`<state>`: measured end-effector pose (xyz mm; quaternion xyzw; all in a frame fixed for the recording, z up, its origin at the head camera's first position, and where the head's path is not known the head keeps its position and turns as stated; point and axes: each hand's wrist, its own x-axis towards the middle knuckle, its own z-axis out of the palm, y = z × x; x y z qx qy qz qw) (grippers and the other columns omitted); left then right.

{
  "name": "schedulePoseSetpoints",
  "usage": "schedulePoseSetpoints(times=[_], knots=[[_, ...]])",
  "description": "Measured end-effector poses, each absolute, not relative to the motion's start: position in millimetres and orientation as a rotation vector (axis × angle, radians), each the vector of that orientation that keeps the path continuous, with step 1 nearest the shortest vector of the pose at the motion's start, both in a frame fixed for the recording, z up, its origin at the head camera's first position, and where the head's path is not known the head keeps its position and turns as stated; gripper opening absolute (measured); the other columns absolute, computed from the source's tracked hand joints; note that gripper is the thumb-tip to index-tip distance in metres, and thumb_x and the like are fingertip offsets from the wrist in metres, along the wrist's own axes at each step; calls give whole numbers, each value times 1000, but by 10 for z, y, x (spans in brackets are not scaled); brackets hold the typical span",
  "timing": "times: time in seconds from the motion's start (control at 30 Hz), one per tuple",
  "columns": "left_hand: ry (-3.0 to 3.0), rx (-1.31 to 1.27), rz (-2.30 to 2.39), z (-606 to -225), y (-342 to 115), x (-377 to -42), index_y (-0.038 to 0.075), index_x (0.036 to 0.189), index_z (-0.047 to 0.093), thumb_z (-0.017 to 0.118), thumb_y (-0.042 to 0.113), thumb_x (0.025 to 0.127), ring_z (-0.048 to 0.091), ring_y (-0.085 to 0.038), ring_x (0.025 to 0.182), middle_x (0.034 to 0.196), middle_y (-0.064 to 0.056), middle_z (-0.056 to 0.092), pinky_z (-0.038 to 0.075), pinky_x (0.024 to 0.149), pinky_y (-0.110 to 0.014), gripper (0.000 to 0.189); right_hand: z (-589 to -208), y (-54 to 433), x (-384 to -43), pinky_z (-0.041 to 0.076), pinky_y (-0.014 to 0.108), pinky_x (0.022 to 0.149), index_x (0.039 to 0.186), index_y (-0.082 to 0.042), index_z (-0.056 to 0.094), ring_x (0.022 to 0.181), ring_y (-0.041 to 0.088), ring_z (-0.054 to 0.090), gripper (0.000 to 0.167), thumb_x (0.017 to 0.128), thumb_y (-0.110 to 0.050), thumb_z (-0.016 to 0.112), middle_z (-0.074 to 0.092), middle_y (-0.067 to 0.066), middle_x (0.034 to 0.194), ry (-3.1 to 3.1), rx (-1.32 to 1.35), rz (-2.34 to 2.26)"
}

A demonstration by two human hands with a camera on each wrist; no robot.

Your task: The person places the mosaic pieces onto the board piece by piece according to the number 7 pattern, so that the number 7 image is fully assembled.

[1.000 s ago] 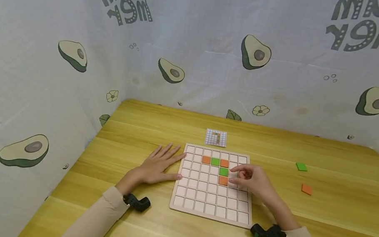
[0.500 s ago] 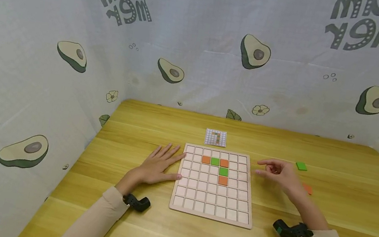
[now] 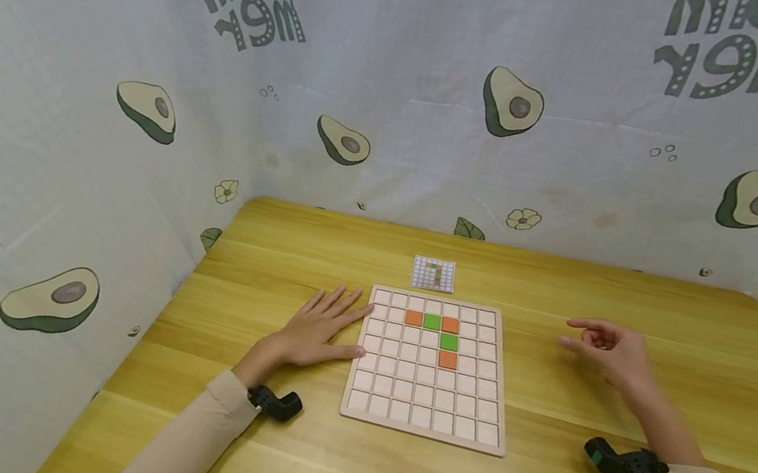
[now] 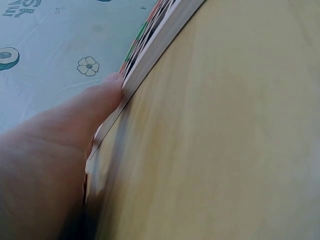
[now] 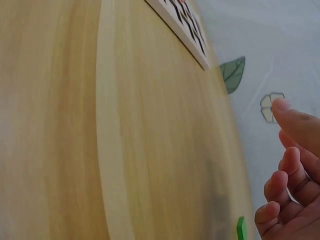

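"In the middle of the surface, what lies?"
"A pale gridded board, orange and green tiles in its cells."
"And the hands?"
"The left hand, fingers spread, touches its left edge; the right hand hangs well apart to the right, thumb and forefinger parted."
"Farther out?"
"A loose green tile near the right hand, a card past the board's far edge."

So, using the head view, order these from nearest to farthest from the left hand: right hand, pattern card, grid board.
From the left hand:
1. Grid board: touching its thumb.
2. Pattern card: beyond the board's far edge.
3. Right hand: past the board's right side.
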<state>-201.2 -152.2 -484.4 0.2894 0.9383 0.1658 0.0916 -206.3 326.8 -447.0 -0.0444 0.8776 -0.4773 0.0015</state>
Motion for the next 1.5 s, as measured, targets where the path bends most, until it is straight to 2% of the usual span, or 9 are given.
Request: schedulePoseSetpoints(times=[0.07, 0.27, 0.63, 1.0, 1.27, 1.5], knots=[[2785, 859, 493, -4845, -1521, -2010, 31, 162, 13, 43, 65, 98, -6, -28, 152, 167, -3, 1, -7, 119, -49, 78, -4480, 3327, -2070, 34, 30, 42, 122, 11, 62, 60, 13, 42, 52, 92, -27, 76, 53, -2, 76, 2754, -125, -1517], [2788, 859, 504, -4838, -1523, -2007, 30, 162, 14, 43, 66, 98, -6, -28, 152, 167, -4, 3, -6, 119, -50, 79, -4532, 3507, -2117, 41, 24, 56, 123, 12, 61, 69, 12, 49, 53, 91, -28, 76, 59, -5, 78, 2782, -87, -1527], [2784, 860, 508, -4830, -1526, -2008, 30, 162, 14, 43, 66, 98, -6, -27, 152, 167, -4, 2, -7, 119, -50, 79, -4561, 3773, -2219, 42, 20, 60, 124, 6, 62, 73, 9, 52, 51, 92, -32, 74, 60, -12, 80, 2825, -11, -1467], [2782, 869, 496, -4842, -1530, -2014, 29, 162, 14, 43, 66, 98, -6, -27, 152, 167, -4, 2, -6, 119, -50, 79, -4598, 3910, -2297, 40, 25, 52, 120, -5, 65, 67, 10, 49, 37, 94, -29, 73, 60, -13, 78, 2815, -34, -1459], [2786, 867, 500, -4833, -1524, -2013, 30, 162, 14, 43, 66, 98, -6, -27, 152, 167, -4, 2, -6, 119, -49, 78, -4642, 3986, -2353, 41, 22, 57, 128, 8, 58, 68, 9, 49, 53, 94, -28, 73, 61, -8, 80, 2834, -85, -1351], [2784, 873, 514, -4829, -1524, -2000, 28, 162, 15, 44, 64, 99, -4, -29, 152, 167, -6, 3, -5, 119, -51, 78, -4668, 3997, -2377, 41, 24, 60, 133, 11, 54, 69, 13, 48, 60, 94, -30, 72, 60, -1, 83, 2813, -107, -1277]])
